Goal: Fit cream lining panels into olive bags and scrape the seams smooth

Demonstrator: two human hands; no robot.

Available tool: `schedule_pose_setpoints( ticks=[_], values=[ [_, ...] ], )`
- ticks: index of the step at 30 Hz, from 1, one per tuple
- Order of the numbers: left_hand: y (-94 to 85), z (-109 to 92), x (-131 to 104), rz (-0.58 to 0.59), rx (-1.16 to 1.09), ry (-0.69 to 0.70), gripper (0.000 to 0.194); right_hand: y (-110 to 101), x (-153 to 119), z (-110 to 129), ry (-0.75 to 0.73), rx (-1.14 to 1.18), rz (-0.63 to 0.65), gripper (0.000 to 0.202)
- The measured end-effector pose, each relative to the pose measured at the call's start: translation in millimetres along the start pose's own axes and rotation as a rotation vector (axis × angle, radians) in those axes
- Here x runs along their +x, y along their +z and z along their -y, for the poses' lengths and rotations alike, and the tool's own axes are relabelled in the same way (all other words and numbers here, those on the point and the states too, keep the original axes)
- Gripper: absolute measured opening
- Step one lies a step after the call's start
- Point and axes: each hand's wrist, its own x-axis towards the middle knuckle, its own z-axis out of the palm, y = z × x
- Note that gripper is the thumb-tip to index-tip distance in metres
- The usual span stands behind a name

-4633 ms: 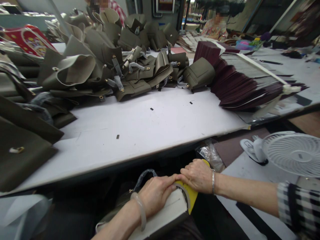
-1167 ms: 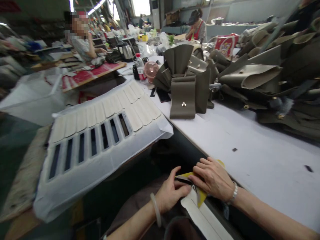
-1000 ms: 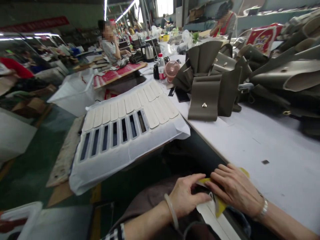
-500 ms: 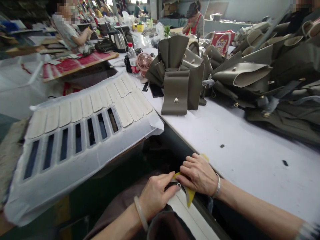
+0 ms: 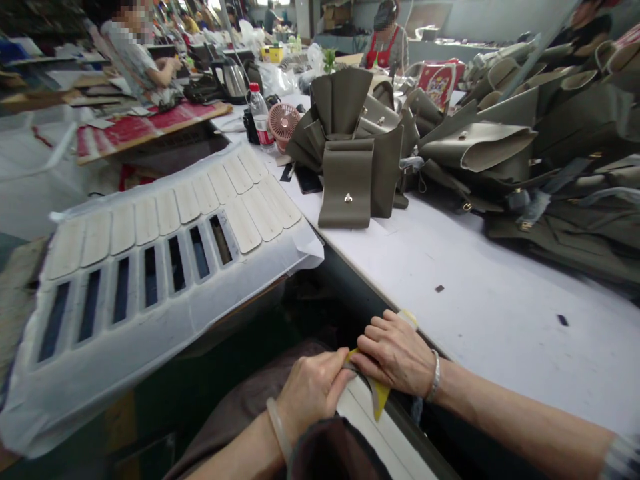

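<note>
Low in the middle, my left hand [image 5: 311, 387] has its fingers closed at the upper end of a long pale strip piece [image 5: 370, 420] with dark edges. My right hand [image 5: 397, 350] is beside it, wrapped round a yellow cloth [image 5: 382, 399] that pokes out below and above the fingers. The two hands nearly touch at the thumbs. What exactly my left fingertips pinch is hidden; the edge of the piece lies there. A dark rounded thing [image 5: 337, 453] covers part of the piece near my left wrist.
On the left, pale flaps lie in rows on a white-covered board [image 5: 200, 310]. An olive bag [image 5: 346, 183] stands on the white table [image 5: 450, 253], with piled bags [image 5: 565, 133] at right. A bottle [image 5: 259, 117] and pink fan [image 5: 284, 125] stand behind. Other people work farther back.
The view has shifted slightly, moving the table and board a little leftward. Both hands stay at the piece; a small white ring seen earlier by my left thumb no longer shows.
</note>
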Motion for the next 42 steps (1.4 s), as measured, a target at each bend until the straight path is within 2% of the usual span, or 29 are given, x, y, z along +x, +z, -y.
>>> schedule_pose_setpoints(
  ticks=[6,9,13,18,21,24,26,28,31,34,37,42],
  values=[
    [-1.5,-5,3,0.118,0.127,0.009,0.037,5,-9,7,0.048,0.012,0.017,0.033],
    [-4.8,-8,3,0.152,0.102,0.014,0.040,8,-15,16,0.108,0.031,0.017,0.031],
    [-16.5,-6,2,0.156,-0.187,-0.026,0.040,8,-23,34,0.213,0.056,0.014,0.034],
    [-24.5,4,9,0.223,-0.600,-0.309,0.037,2,-37,42,0.339,0.182,0.086,0.041],
    [-20.8,8,16,0.233,-0.745,-0.437,0.039,-2,-52,34,0.551,0.520,0.126,0.048],
    [-17.3,8,21,0.231,-0.849,-0.500,0.040,-1,-62,24,0.793,1.012,0.058,0.055],
    [-17.0,6,23,0.241,-0.852,-0.510,0.039,3,-59,21,0.798,1.261,0.006,0.062],
    [-18.0,4,24,0.253,-0.823,-0.492,0.038,9,-50,20,0.699,1.384,-0.020,0.071],
    [-19.0,1,24,0.266,-0.754,-0.441,0.037,20,-29,23,0.651,1.367,-0.034,0.081],
    [-16.8,2,23,0.244,-0.672,-0.375,0.037,27,-12,27,0.687,1.266,-0.037,0.059],
    [-12.4,5,24,0.217,-0.612,-0.329,0.037,29,-5,32,0.623,1.152,-0.030,0.034],
    [-8.4,8,22,0.191,-0.597,-0.311,0.036,22,-2,43,0.591,0.970,-0.041,0.020]
  ],
)
